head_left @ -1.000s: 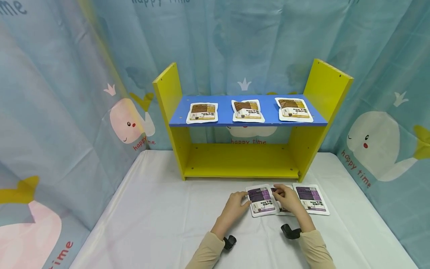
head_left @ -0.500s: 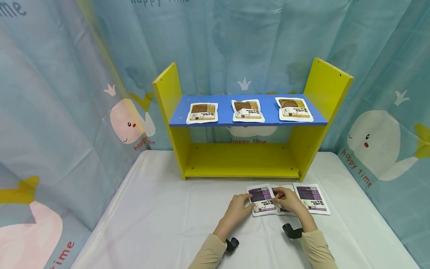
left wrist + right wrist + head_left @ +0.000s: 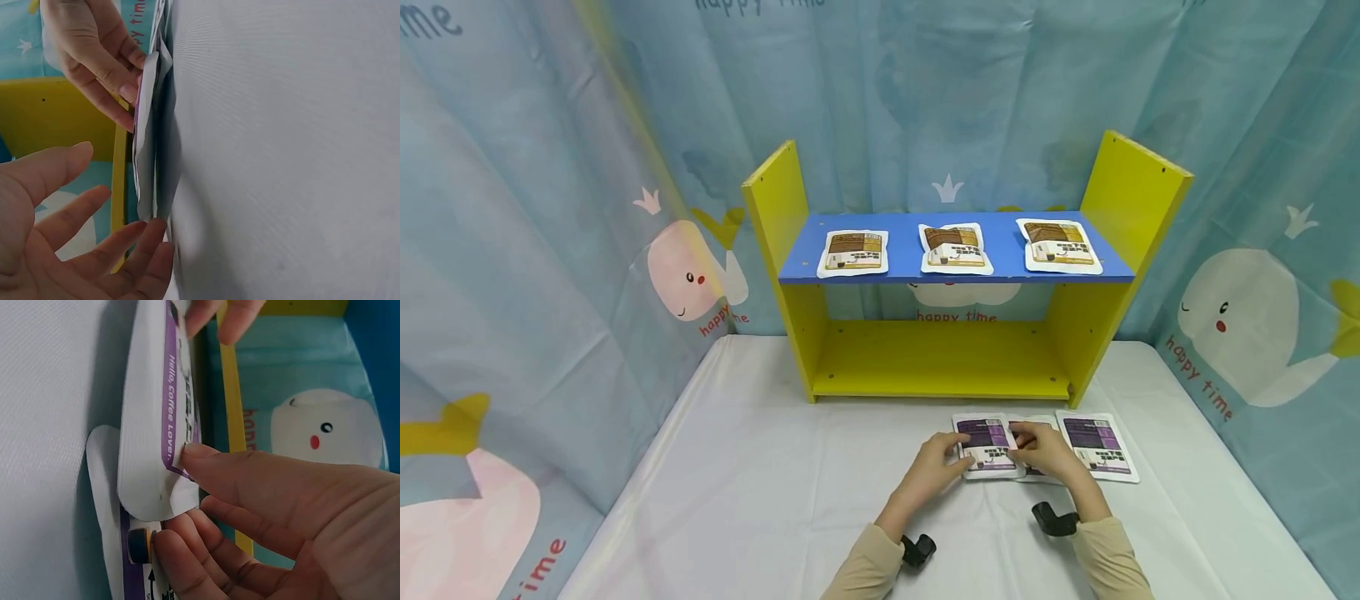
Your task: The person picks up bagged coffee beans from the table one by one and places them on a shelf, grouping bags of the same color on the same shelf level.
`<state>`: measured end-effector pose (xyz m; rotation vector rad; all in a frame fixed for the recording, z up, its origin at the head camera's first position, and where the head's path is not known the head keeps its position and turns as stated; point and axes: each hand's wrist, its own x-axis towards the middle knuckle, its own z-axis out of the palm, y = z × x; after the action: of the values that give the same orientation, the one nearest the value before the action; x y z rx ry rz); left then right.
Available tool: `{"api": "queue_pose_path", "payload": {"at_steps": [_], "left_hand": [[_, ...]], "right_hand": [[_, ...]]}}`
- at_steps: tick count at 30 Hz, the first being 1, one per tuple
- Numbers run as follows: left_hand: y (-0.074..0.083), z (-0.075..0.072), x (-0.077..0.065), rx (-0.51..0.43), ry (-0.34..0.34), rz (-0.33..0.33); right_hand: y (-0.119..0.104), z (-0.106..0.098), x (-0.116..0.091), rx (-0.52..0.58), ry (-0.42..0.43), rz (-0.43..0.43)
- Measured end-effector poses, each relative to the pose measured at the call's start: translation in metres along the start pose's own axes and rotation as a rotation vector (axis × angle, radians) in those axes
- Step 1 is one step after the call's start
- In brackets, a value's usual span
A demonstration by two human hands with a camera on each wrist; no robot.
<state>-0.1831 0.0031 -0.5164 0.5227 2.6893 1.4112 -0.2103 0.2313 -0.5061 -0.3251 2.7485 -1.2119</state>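
right hand [image 3: 1042,450] pinches flat white-and-purple plastic pouch [image 3: 988,450]; left hand [image 3: 934,463] loose at its edge; overlap could drag matching pouch [image 3: 132,581] beneath.

Three upper pouches [image 3: 956,258] on top board [image 3: 904,242], three front pouches [image 3: 1097,448] before shelf unit [image 3: 942,358], toward its right

The upper packet [image 3: 987,447] is flat and white with rounded corners, its dark and purple printed face turned up; along its purple border run the words "Hello, Coffee". It is pinched at its right edge, which stands slightly raised and overlaps the lower packet [image 3: 1036,476]. That one, also white with purple and dark print, lies partly covered on the white tabletop [image 3: 760,483], near the front of the yellow shelf [image 3: 940,358].
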Motion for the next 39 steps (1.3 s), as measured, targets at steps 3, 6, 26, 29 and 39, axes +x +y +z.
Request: {"api": "queue_pose_path", "payload": {"at_steps": [3, 6, 26, 29, 39], "left_hand": [[0.000, -0.001, 0.001, -0.059, 0.006, -0.004], [0.000, -0.003, 0.002, -0.108, 0.012, -0.016], [-0.003, -0.016, 0.007, -0.202, 0.153, -0.007], [-0.003, -0.020, 0.006, -0.198, 0.161, -0.007], [-0.007, -0.033, 0.005, -0.186, 0.162, -0.031]], "right_hand": [[-0.001, 0.001, 0.000, 0.005, 0.002, -0.003], [-0.001, 0.002, 0.002, -0.012, 0.009, -0.016], [-0.015, 0.015, 0.006, 0.013, 0.066, -0.076], [-0.018, 0.017, 0.007, 0.031, 0.067, -0.084], [-0.034, 0.022, 0.009, 0.041, 0.098, -0.102]]}}
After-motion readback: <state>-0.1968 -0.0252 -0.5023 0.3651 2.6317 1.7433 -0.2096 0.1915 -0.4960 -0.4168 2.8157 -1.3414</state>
